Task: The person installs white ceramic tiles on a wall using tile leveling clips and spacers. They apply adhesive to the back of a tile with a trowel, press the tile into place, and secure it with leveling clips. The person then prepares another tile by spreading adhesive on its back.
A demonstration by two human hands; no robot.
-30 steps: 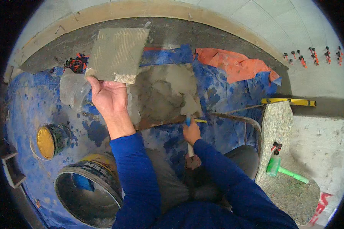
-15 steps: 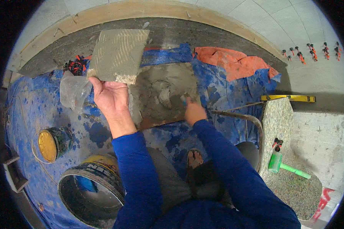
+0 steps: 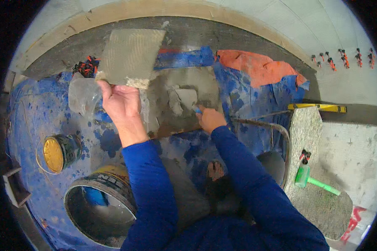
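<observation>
My left hand (image 3: pixel 123 104) grips the lower edge of a grey tile (image 3: pixel 132 54), held up with a ridged layer of adhesive on the face toward me and pale crumbly patches along that edge. My right hand (image 3: pixel 211 119) is closed on the blue handle of a trowel (image 3: pixel 186 97), whose grey-smeared blade lies in the wet mortar on a square board (image 3: pixel 163 79) over the blue tarp. A clear crumpled plastic bag (image 3: pixel 81 96) lies just left of my left hand.
Blue tarp (image 3: pixel 100 142) carries a small bucket (image 3: pixel 69 152) and a large bucket (image 3: pixel 83 221). Orange sheet (image 3: pixel 255 67) and black-red clips (image 3: pixel 83 62) lie behind. At right are a metal tube (image 3: pixel 285 146), a yellow level (image 3: pixel 335 108) and a green mallet (image 3: pixel 301 175) on a speckled slab (image 3: pixel 305 134).
My right hand has moved upward, and the trowel blade has shifted from the board's right part toward its middle. The tile in my left hand has risen slightly.
</observation>
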